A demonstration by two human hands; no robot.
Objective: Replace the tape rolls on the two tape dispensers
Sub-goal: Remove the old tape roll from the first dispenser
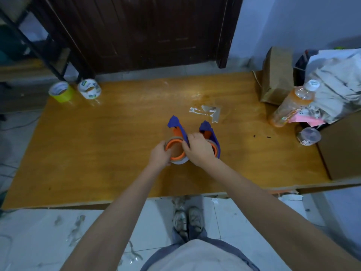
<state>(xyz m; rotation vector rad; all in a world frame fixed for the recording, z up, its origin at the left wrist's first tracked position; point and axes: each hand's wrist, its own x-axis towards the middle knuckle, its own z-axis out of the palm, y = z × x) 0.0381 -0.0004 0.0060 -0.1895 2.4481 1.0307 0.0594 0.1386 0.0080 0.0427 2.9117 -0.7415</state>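
Observation:
Two blue tape dispensers with orange hubs stand side by side in the middle of the wooden table (97, 153). The left dispenser (175, 132) has an orange ring and a nearly used tape roll (176, 153) around it. My left hand (160, 153) grips that roll's left side. My right hand (199, 149) holds its right side and covers much of the right dispenser (211, 137). Two fresh tape rolls lie at the table's far left corner: a yellow roll (61, 92) and a white roll (89, 89).
At the right edge stand a bottle of orange drink (293, 102), a clear tape roll (308, 136), cardboard boxes (276, 75) and crumpled paper (336, 79). Tape scraps (211, 112) stick to the table behind the dispensers. A dark door (136, 32) is beyond the table.

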